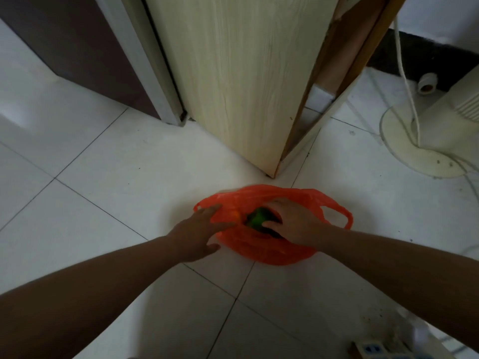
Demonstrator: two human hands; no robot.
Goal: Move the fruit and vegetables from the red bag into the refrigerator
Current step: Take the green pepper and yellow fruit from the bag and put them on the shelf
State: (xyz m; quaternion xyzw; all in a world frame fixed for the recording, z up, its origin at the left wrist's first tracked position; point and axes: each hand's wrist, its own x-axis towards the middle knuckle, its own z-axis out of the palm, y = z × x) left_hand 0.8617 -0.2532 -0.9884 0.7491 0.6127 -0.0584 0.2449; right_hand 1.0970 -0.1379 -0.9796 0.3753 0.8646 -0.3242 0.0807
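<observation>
The red plastic bag (261, 251) lies on the white tiled floor just in front of me. A green vegetable (255, 218) shows in its open mouth, and an orange fruit (235, 215) bulges at the left edge of the opening. My right hand (290, 220) is inside the bag, fingers curled around the green vegetable. Fingers spread, my left hand (198, 230) rests on the bag's left rim and presses the plastic aside. A dark cabinet with a grey edge (103, 55), possibly the refrigerator, stands at the upper left.
A pale wooden cabinet (241, 81) stands directly behind the bag, its corner close to it. A fan base (414, 141) with a white cord sits at the right. A power strip (375, 349) lies at the lower right. Open floor tiles stretch to the left.
</observation>
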